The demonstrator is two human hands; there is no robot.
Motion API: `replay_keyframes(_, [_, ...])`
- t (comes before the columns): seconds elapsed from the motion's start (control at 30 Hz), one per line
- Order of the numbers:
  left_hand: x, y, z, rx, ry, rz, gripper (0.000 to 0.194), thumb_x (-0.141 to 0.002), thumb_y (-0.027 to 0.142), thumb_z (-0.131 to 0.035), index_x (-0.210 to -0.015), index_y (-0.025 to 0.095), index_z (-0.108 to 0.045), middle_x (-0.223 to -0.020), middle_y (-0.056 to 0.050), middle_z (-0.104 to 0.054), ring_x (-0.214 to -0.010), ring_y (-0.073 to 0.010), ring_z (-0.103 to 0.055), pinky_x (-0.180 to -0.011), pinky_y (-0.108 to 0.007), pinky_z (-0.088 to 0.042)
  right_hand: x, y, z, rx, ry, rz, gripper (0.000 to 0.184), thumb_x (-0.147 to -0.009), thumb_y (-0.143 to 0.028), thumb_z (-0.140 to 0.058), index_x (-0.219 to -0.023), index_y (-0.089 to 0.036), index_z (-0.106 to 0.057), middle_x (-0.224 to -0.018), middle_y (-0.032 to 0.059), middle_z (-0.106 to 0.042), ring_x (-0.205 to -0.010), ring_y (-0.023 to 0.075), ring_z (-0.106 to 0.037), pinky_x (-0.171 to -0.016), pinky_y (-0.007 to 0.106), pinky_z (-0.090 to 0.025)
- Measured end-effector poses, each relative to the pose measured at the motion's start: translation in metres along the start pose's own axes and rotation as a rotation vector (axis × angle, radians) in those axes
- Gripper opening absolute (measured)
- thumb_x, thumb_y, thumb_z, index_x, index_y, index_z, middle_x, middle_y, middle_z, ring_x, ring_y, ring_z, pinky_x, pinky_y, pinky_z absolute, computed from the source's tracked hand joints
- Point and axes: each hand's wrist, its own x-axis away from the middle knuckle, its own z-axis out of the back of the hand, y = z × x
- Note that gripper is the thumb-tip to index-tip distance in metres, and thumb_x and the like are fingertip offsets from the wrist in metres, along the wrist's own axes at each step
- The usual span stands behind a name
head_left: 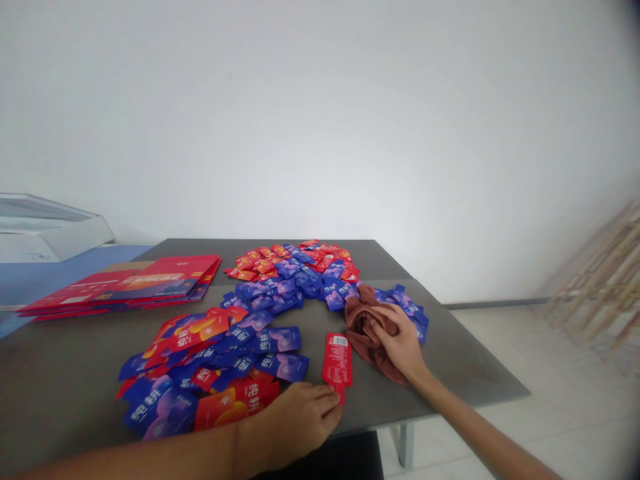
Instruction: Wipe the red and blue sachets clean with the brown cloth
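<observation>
My left hand (305,417) is closed at the near edge of the table, its fingertips on the lower end of a red sachet (337,360). That sachet lies flat with its printed back and barcode facing up. A crumpled brown cloth (367,327) is bunched under my right hand (403,340), whose fingers are curled into it, just right of the sachet. Left of my left hand spreads a heap of blue and red sachets (235,347). Several more blue sachets (410,310) lie behind and to the right of the cloth.
Farther back on the grey table (465,363) is a pile of red and blue sachets (300,263). Flat red cartons (150,283) are stacked at the left. A white open box (55,233) sits on a blue surface beyond. Bamboo poles (605,280) lean at the right.
</observation>
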Motion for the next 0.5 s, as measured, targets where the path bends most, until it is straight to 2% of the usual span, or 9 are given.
replay_keyframes(0.13, [-0.017, -0.008, 0.015, -0.022, 0.013, -0.119, 0.019, -0.107, 0.02, -0.056, -0.119, 0.017, -0.07, -0.109, -0.009, -0.075, -0.1, -0.0195, -0.068, -0.087, -0.031, -0.051, 0.012, 0.018, 0.019, 0.017, 0.124, -0.046, 0.029, -0.093, -0.041, -0.068, -0.112, -0.023, -0.08, -0.125, 0.0106, -0.072, -0.117, 0.0292, -0.066, -0.108, 0.049, -0.05])
replay_keyframes(0.3, [-0.035, -0.012, 0.02, -0.124, 0.024, -0.178, 0.022, -0.108, 0.02, -0.054, -0.122, 0.013, -0.069, -0.106, -0.008, -0.071, -0.097, -0.02, -0.064, -0.08, -0.035, -0.047, 0.029, 0.045, 0.028, 0.065, 0.256, -0.13, 0.032, -0.092, -0.045, -0.067, -0.111, -0.022, -0.079, -0.12, 0.0104, -0.073, -0.115, 0.029, -0.067, -0.109, 0.05, -0.048])
replay_keyframes(0.43, [-0.046, -0.02, 0.018, -0.121, -0.022, -0.193, 0.013, -0.105, 0.022, -0.06, -0.1, 0.017, -0.071, -0.094, -0.004, -0.068, -0.088, -0.0199, -0.062, -0.075, -0.036, -0.045, 0.035, 0.054, 0.027, 0.066, 0.255, -0.162, 0.032, -0.092, -0.045, -0.066, -0.109, -0.022, -0.079, -0.119, 0.0109, -0.074, -0.114, 0.0287, -0.067, -0.106, 0.049, -0.05])
replay_keyframes(0.5, [-0.051, -0.026, 0.017, -0.122, -0.034, -0.216, 0.015, -0.103, 0.022, -0.064, -0.089, 0.019, -0.068, -0.091, -0.004, -0.067, -0.087, -0.0203, -0.062, -0.074, -0.036, -0.045, 0.035, 0.056, 0.026, 0.058, 0.248, -0.165, 0.031, -0.091, -0.044, -0.066, -0.109, -0.021, -0.079, -0.119, 0.0109, -0.074, -0.113, 0.0282, -0.068, -0.105, 0.047, -0.051])
